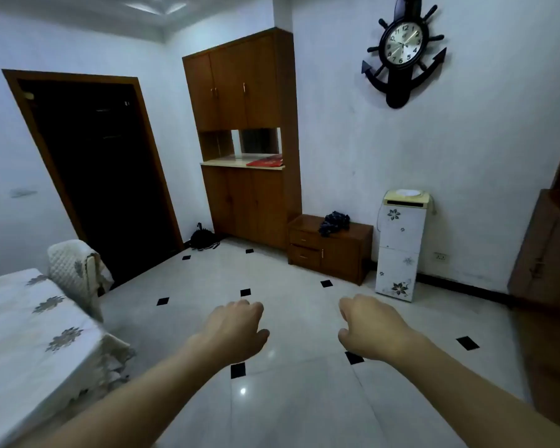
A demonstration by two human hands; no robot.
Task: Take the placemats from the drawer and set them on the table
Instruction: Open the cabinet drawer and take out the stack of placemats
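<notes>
head view: left hand (233, 331) and right hand (372, 328) hold nothing, fingers (253, 307) loosely curled; drawers (304, 247) look closed, placemats not yet fetched.

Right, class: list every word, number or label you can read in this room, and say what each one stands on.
"12", "2", "5", "6", "7": hour numbers on the clock dial; the other hours are too blurred to read.
Small mark under the "12": too blurred to read.
Red item on the cabinet ledge: any print is too small to read.
No other text shows.
</notes>
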